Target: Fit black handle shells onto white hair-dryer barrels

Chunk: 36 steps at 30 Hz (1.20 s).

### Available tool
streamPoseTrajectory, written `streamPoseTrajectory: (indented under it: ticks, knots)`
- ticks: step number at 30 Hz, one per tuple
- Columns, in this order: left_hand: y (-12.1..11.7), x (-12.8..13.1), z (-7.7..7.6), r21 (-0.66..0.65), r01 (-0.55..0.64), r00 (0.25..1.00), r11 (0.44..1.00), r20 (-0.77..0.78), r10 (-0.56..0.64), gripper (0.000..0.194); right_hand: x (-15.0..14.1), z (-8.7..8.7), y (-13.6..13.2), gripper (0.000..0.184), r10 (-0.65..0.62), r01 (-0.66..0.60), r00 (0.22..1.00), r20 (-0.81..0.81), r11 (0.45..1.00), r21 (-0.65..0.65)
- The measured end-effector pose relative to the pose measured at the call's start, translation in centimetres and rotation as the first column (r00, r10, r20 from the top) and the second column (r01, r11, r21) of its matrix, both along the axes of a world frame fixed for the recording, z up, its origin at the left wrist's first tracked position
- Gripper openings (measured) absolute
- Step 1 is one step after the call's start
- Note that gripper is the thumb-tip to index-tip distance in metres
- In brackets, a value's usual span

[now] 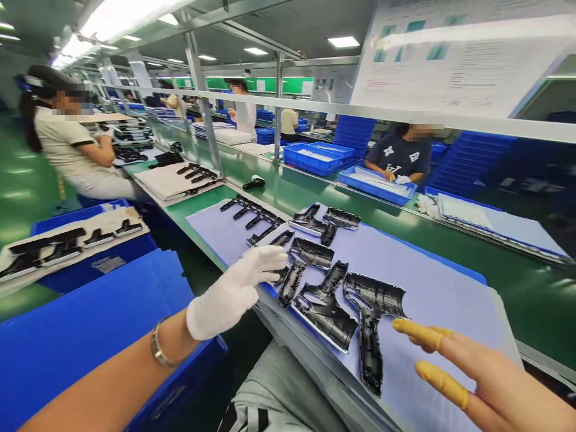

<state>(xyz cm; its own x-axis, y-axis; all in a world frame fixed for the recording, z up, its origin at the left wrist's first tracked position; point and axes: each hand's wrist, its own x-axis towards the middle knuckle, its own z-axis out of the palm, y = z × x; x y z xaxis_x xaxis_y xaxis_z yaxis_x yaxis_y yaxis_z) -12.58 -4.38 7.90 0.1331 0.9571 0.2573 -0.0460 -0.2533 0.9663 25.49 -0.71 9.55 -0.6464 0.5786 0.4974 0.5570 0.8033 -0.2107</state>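
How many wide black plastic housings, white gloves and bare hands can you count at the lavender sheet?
Wide black plastic housings: 5
White glove on the left hand: 1
Bare right hand with yellow finger cots: 1
Total: 7

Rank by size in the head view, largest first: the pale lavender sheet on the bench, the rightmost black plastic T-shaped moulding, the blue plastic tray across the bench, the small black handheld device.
Pale lavender sheet
Rightmost black plastic T-shaped moulding and blue plastic tray look alike; nearness leaves it unsure
Small black handheld device
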Motion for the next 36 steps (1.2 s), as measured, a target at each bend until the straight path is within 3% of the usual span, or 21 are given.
streamPoseTrajectory:
  ticks: [1,2,4,6,8,12,15,18,21,23,25,27,28,29,30,31,32,33,36]
  knots:
    - [1.0,0.9,0.5,0.082,0.066,0.978,0.994,-0.204,-0.048,0.047,-0.6,0.3,-0.2,0.041,0.052,-0.049,0.994,0.097,0.998,-0.032]
    - [2.0,1.8,1.0,0.164,0.158,0.902,0.974,-0.425,-0.075,0.044,-1.2,0.4,-0.5,0.045,0.092,-0.083,0.981,0.172,0.995,-0.064]
    - [3.9,3.7,1.6,0.263,0.374,0.636,0.89,-0.771,-0.04,0.035,-2.3,0.1,-0.8,0.049,0.09,-0.069,0.966,0.241,0.993,-0.096]
    - [5.6,5.3,1.9,0.259,0.541,0.408,0.8,-0.913,0.019,0.031,-3.4,-0.7,-0.9,0.048,0.054,-0.016,0.945,0.323,0.993,-0.12]
    - [6.9,6.6,1.7,0.219,0.613,0.3,0.759,-0.953,0.033,0.033,-4.3,-1.7,-0.8,0.043,0.022,0.045,0.908,0.419,0.988,-0.15]
    - [8.4,8.1,0.9,0.174,0.665,0.21,0.726,-0.977,0.042,0.039,-5.2,-2.2,-0.7,0.036,-0.031,0.183,0.879,0.477,0.943,-0.276]
    - [8.8,8.7,0.3,0.161,0.681,0.167,0.714,-0.984,0.063,0.046,-4.2,-1.0,-1.0,0.034,-0.044,0.223,0.931,0.361,0.853,-0.471]
    - [9.3,9.3,0.1,0.149,0.706,0.136,0.692,-0.988,0.074,0.039,-1.8,0.7,-1.3,0.036,-0.112,0.226,0.972,0.208,0.698,-0.679]
    - [9.5,10.3,0.7,0.148,0.738,0.115,0.658,-0.989,0.094,0.025,1.9,1.6,-1.5,0.043,-0.28,0.172,0.96,0.016,0.542,-0.823]
    - [9.3,11.0,2.1,0.182,0.766,0.099,0.617,-0.981,0.167,0.015,4.8,1.6,-1.5,0.05,-0.43,0.074,0.892,-0.139,0.444,-0.893]
    - [9.2,11.5,3.9,0.214,0.746,0.077,0.631,-0.968,0.237,0.005,7.6,1.2,-1.5,0.053,-0.581,-0.036,0.783,-0.222,0.314,-0.949]
    - [9.3,11.6,5.6,0.221,0.6,0.122,0.769,-0.975,0.185,0.01,10.1,0.6,-1.5,0.051,-0.694,-0.137,0.682,-0.229,0.186,-0.973]
    - [9.5,11.6,6.2,0.174,0.479,0.196,0.86,-0.977,0.088,0.017,11.1,0.2,-1.6,0.05,-0.731,-0.169,0.649,-0.213,0.135,-0.976]
    - [9.7,11.5,6.5,0.073,0.354,0.313,0.932,-0.949,-0.044,0.026,12.0,-0.1,-1.7,0.05,-0.756,-0.182,0.626,-0.19,0.095,-0.979]
    - [10.0,11.4,6.6,-0.076,0.261,0.459,0.962,-0.867,-0.192,0.035,12.7,-0.5,-1.8,0.05,-0.773,-0.169,0.613,-0.16,0.069,-0.983]
    - [10.2,11.4,6.4,-0.239,0.221,0.61,0.945,-0.722,-0.326,0.042,13.2,-0.9,-1.9,0.05,-0.782,-0.128,0.611,-0.122,0.055,-0.99]
    - [10.3,11.3,6.0,-0.386,0.241,0.732,0.891,-0.53,-0.428,0.045,13.5,-1.3,-2.0,0.051,-0.784,-0.062,0.615,-0.083,0.057,-0.996]
    - [10.3,11.3,5.5,-0.487,0.301,0.809,0.82,-0.325,-0.49,0.045,13.7,-1.7,-2.1,0.052,-0.78,0.025,0.624,-0.042,0.074,-0.997]
    - [9.2,11.7,3.7,-0.568,0.473,0.856,0.673,0.118,-0.503,0.033,13.0,-2.1,-2.1,0.053,-0.728,0.411,0.665,0.168,0.168,-0.896]
